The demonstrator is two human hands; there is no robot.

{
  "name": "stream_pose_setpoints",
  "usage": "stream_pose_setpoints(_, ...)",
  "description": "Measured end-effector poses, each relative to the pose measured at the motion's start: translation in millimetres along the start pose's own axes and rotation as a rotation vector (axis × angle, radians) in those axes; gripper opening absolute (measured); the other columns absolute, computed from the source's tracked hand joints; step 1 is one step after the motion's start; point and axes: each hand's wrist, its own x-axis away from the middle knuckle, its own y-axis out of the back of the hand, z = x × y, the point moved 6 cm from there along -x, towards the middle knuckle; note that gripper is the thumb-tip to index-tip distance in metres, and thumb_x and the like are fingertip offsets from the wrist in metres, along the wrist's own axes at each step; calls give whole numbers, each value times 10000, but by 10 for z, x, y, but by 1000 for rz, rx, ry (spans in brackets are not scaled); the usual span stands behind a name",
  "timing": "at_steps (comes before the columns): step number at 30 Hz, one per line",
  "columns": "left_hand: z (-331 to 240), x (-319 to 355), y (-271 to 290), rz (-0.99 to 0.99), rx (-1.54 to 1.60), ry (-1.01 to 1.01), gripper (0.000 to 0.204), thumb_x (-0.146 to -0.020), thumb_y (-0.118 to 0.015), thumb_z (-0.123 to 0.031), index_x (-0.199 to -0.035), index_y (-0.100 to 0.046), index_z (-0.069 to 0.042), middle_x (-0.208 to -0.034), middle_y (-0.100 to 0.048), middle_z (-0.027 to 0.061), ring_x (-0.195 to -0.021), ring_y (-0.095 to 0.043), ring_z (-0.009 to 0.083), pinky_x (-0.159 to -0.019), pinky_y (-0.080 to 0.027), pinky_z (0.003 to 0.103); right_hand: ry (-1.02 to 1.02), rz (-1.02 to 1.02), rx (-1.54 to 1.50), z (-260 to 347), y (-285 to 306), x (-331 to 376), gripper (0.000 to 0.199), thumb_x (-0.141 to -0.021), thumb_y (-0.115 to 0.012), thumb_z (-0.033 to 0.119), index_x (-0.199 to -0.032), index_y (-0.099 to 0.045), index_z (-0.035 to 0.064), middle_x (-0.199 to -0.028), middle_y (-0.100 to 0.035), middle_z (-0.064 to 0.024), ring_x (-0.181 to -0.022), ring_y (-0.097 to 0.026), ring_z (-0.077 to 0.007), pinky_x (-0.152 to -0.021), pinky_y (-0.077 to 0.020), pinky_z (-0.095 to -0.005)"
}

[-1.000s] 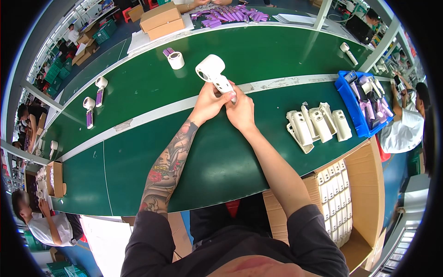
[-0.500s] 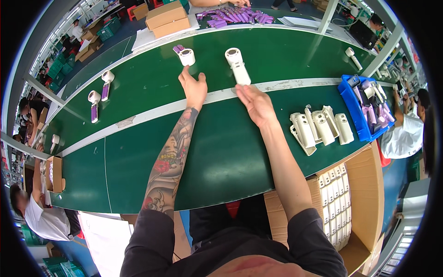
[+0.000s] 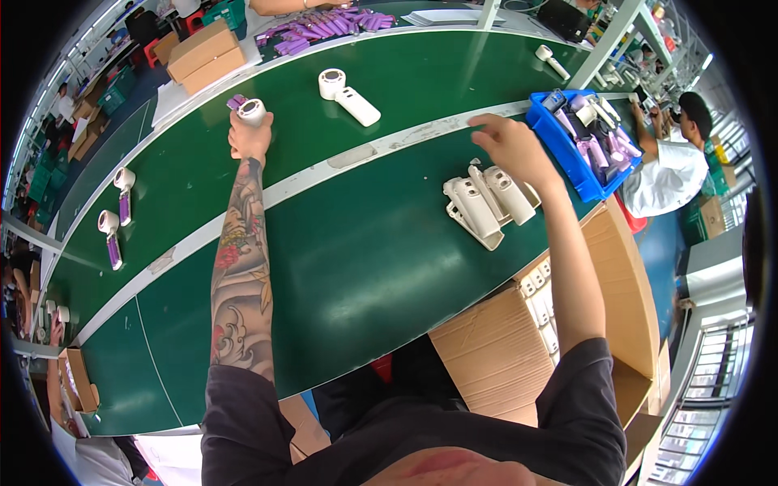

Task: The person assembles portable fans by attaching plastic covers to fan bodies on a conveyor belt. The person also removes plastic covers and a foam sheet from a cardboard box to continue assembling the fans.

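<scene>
My left hand (image 3: 250,139) is closed around a small handheld fan with a round white head (image 3: 252,112); a bit of purple (image 3: 236,102) shows beside the head. Most of that fan's handle is hidden by the fingers. To its right lies another handheld fan (image 3: 350,98), with a full white handle. My right hand (image 3: 519,152) hovers over several cream handle shells (image 3: 476,212), thumb and forefinger apart, nothing visible between them. Part of the shells is covered by this hand.
Two fans with purple handles (image 3: 124,194) lie farther left on the green belt. A blue bin (image 3: 589,185) of assorted parts stands at right, above an open carton (image 3: 486,356) of shells. Purple pieces (image 3: 324,26) are heaped at the far side near a co-worker's hands.
The view has swung rightward. My left hand has taken hold of the fan with the purple part. My right hand has left the white-handled fan, now turned, and moved right above the shells.
</scene>
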Motion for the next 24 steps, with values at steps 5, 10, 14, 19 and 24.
stream_pose_setpoints(5,-56,-123,38,133,-22,82,763,-735,-790,-485,-1362,-529,-137,-1258,-580,153,-1221,-457,358,-1058,-320,514,-107,139,322,-404,200,191,367,-878,-618,196,-1226,-699,114,-947,-752,-111,-831,-710,-328,-760,-560,-378)
stream_pose_setpoints(10,-177,32,295,86,262,88,675,-740,-843,-415,-1276,-612,-76,-1137,-659,98,-1135,-549,266,-1032,-381,383,-149,290,556,-496,86,325,389,-895,-666,228,-1264,-661,104,-958,-747,-107,-825,-703,-314,-727,-554,-336)
stream_pose_setpoints(14,-330,253,532,165,599,78,614,-780,-833,-356,-1264,-613,-49,-1108,-675,96,-1097,-590,228,-1004,-414,322,-167,290,629,-558,61,413,350,-879,-629,169,-1212,-674,69,-1005,-731,-138,-813,-697,-327,-709,-558,-358)
stream_pose_setpoints(19,-441,452,973,292,1022,187,526,-858,-777,-303,-1275,-590,-41,-1113,-673,119,-1094,-606,213,-989,-434,309,-139,310,731,-464,20,445,314,-860,-583,95,-1147,-690,25,-1063,-712,-176,-799,-690,-343,-686,-562,-387)
stream_pose_setpoints(24,-572,570,1260,396,1449,316,439,-936,-722,-251,-1285,-568,-33,-1118,-671,143,-1091,-622,199,-974,-453,297,-133,-116,578,-143,245,335,288,-862,-549,62,-1103,-702,23,-1096,-688,-198,-795,-691,-349,-683,-565,-426)
